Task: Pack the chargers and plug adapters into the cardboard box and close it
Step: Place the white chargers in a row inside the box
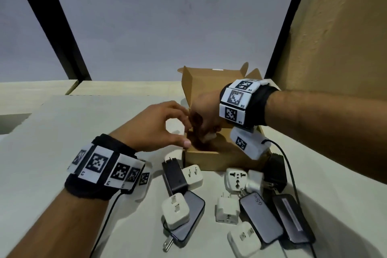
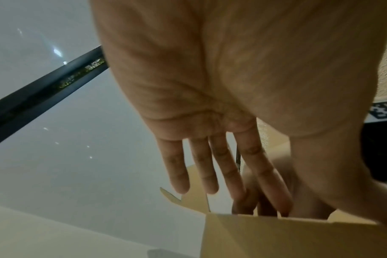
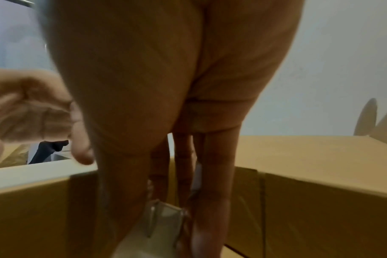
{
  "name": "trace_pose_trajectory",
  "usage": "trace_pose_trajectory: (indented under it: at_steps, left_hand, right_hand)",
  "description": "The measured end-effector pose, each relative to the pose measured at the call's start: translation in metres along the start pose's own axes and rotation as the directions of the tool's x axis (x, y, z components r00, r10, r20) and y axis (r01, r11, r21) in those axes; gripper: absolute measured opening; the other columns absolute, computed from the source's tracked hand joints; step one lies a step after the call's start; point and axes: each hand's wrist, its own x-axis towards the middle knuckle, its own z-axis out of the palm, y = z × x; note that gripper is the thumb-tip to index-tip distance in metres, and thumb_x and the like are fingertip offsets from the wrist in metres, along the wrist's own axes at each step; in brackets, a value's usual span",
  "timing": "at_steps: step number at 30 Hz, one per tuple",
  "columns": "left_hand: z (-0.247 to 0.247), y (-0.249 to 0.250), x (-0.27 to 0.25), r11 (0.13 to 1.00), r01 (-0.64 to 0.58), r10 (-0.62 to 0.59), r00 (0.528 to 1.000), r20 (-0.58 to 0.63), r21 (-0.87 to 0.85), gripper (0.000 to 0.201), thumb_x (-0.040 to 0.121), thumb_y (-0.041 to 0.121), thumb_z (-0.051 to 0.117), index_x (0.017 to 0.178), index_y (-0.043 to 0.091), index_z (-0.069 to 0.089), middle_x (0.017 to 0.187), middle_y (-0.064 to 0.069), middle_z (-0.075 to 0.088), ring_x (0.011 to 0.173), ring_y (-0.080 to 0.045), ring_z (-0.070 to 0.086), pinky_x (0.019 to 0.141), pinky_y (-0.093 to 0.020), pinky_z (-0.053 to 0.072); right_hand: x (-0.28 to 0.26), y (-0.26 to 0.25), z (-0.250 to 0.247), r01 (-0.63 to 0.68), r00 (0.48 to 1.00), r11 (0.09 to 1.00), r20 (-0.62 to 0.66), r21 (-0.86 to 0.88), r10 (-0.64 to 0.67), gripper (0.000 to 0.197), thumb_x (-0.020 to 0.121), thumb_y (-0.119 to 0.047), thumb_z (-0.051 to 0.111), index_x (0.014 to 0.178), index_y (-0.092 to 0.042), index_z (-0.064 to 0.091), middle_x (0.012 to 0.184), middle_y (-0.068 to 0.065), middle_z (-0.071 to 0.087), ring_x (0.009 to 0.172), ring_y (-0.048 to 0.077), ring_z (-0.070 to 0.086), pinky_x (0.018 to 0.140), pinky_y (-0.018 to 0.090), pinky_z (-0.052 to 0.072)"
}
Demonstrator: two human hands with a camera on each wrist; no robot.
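Observation:
An open cardboard box [image 1: 209,158] stands on the table with its lid [image 1: 211,81] up at the back. My right hand [image 1: 206,135] is down inside the box and pinches a white plug adapter [image 1: 208,138]. In the right wrist view the thumb and fingers [image 3: 212,200] grip that adapter [image 3: 152,235], prongs up, between the box walls [image 3: 320,174]. My left hand [image 1: 185,134] hovers at the box's left front corner, fingers relaxed and holding nothing. Its fingers [image 2: 212,174] reach over the box edge [image 2: 276,239] in the left wrist view.
Several chargers and adapters lie in front of the box: a black charger [image 1: 173,176], white plug adapters [image 1: 192,176] [image 1: 176,211] [image 1: 227,209] [image 1: 244,241], a universal adapter [image 1: 236,180], dark slabs [image 1: 259,218] [image 1: 293,218]. A tan wall [image 1: 335,37] stands at the right.

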Motion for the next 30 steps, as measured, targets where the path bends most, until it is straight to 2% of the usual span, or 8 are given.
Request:
trace_pose_trajectory:
  at_steps: [2, 5, 9, 12, 16, 19, 24, 30]
  left_hand:
    - [0.001, 0.002, 0.002, 1.000, -0.001, 0.001, 0.998, 0.061, -0.005, 0.029, 0.063, 0.046, 0.079, 0.087, 0.030, 0.074, 0.118, 0.024, 0.057, 0.104, 0.006, 0.050, 0.086, -0.010, 0.035]
    - [0.000, 0.005, 0.004, 0.999, 0.033, -0.029, 0.991, 0.134, -0.033, 0.027, 0.064, 0.045, 0.078, 0.086, 0.030, 0.075, 0.115, 0.023, 0.062, 0.103, 0.005, 0.055, 0.091, -0.022, 0.041]
    - [-0.002, 0.007, 0.008, 0.999, 0.047, -0.048, 0.988, 0.146, 0.012, 0.031, 0.061, 0.047, 0.080, 0.087, 0.033, 0.074, 0.112, 0.023, 0.064, 0.105, 0.002, 0.055, 0.096, -0.030, 0.043]
    - [-0.002, 0.009, 0.011, 0.996, 0.040, -0.051, 0.988, 0.144, 0.079, 0.052, 0.059, 0.051, 0.080, 0.107, 0.036, 0.069, 0.128, 0.023, 0.054, 0.117, -0.001, 0.048, 0.098, -0.026, 0.037]
    - [-0.001, 0.008, 0.013, 0.986, 0.108, -0.127, 0.979, 0.158, 0.123, 0.085, 0.057, 0.055, 0.078, 0.134, 0.034, 0.050, 0.147, 0.021, 0.035, 0.133, -0.010, 0.038, 0.106, -0.032, 0.031]
    - [0.000, 0.006, 0.013, 0.984, 0.141, -0.159, 0.971, 0.177, 0.106, 0.089, 0.058, 0.054, 0.078, 0.138, 0.032, 0.046, 0.146, 0.022, 0.036, 0.133, -0.012, 0.041, 0.109, -0.036, 0.031]
    - [0.000, 0.000, 0.010, 0.984, 0.137, -0.155, 0.972, 0.175, 0.110, 0.088, 0.057, 0.061, 0.076, 0.136, 0.040, 0.045, 0.134, 0.040, 0.032, 0.132, -0.009, 0.042, 0.101, -0.030, 0.032]
    - [-0.001, 0.003, 0.010, 0.981, 0.147, -0.166, 0.974, 0.154, 0.128, 0.091, 0.056, 0.059, 0.077, 0.138, 0.037, 0.043, 0.140, 0.029, 0.039, 0.130, -0.010, 0.044, 0.100, -0.028, 0.034]
  right_hand:
    - [0.000, 0.000, 0.003, -0.012, 1.000, 1.000, 0.009, -0.014, 0.012, 0.030, 0.087, -0.032, 0.065, 0.112, -0.014, 0.068, 0.074, -0.006, 0.058, 0.059, 0.011, 0.053, 0.052, 0.018, 0.039]
    - [0.002, 0.003, 0.010, -0.089, 0.995, 0.996, 0.054, 0.029, 0.087, 0.034, 0.091, -0.034, 0.061, 0.115, -0.010, 0.066, 0.096, 0.004, 0.069, 0.072, 0.015, 0.056, 0.066, 0.022, 0.044]
    - [-0.002, 0.008, 0.008, -0.106, 0.994, 0.994, -0.020, 0.010, 0.106, 0.046, 0.094, -0.046, 0.050, 0.109, -0.008, 0.071, 0.099, 0.007, 0.073, 0.075, 0.016, 0.059, 0.060, 0.023, 0.044]
    - [-0.012, 0.016, 0.001, -0.096, 0.992, 0.994, -0.082, 0.056, 0.100, 0.039, 0.095, -0.042, 0.051, 0.114, -0.014, 0.069, 0.104, 0.001, 0.071, 0.092, 0.017, 0.064, 0.083, 0.029, 0.051]
    - [-0.034, 0.028, -0.003, -0.041, 0.998, 0.991, -0.050, 0.127, 0.048, 0.023, 0.094, -0.027, 0.057, 0.112, -0.023, 0.070, 0.105, -0.008, 0.069, 0.095, 0.011, 0.061, 0.087, 0.025, 0.047]
    - [-0.042, 0.027, 0.012, 0.011, 0.999, 0.994, 0.049, 0.107, -0.017, 0.030, 0.096, -0.021, 0.054, 0.124, -0.028, 0.063, 0.113, -0.011, 0.066, 0.097, 0.007, 0.056, 0.088, 0.022, 0.042]
    - [-0.038, 0.023, 0.027, 0.026, 0.997, 0.999, 0.067, 0.046, -0.029, 0.050, 0.095, -0.014, 0.052, 0.141, -0.033, 0.045, 0.135, -0.006, 0.055, 0.118, 0.014, 0.052, 0.090, 0.023, 0.038]
    - [-0.031, 0.015, 0.026, 0.033, 0.993, 0.999, 0.110, -0.006, -0.032, 0.057, 0.095, -0.012, 0.051, 0.147, -0.030, 0.035, 0.139, -0.004, 0.052, 0.122, 0.019, 0.051, 0.098, 0.028, 0.042]
